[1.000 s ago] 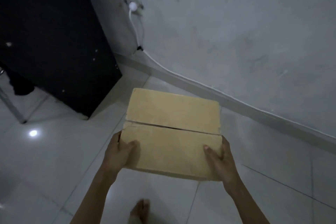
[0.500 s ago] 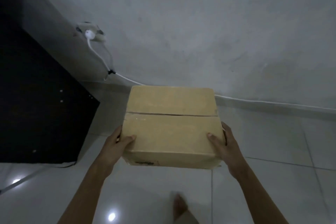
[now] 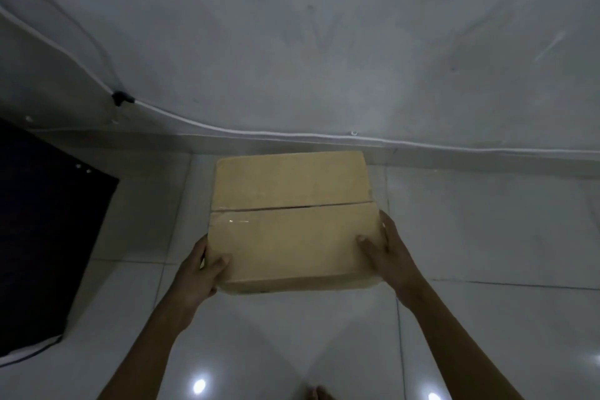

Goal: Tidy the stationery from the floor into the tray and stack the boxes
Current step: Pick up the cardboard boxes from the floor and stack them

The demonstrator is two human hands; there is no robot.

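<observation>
Squared up to the wall [image 3: 324, 42] now, the cardboard box [image 3: 293, 221] has swung away from the dark cabinet [image 3: 42, 221], which lies further left than a moment ago. The box hangs between both hands close to the wall, over the tiled floor [image 3: 487, 237]; whether its base touches the tiles I cannot tell. The left hand [image 3: 198, 269] and right hand [image 3: 386, 253] each clamp a near corner, thumb on top, fingers wrapped round the side. With the grip only at the near end, the far end could dip and the box slide out, or knock the white cable [image 3: 259, 135] running along the wall. The box is plain tan, its top flaps meet at a slightly gaping seam, and glossy tape shows near the left end.
</observation>
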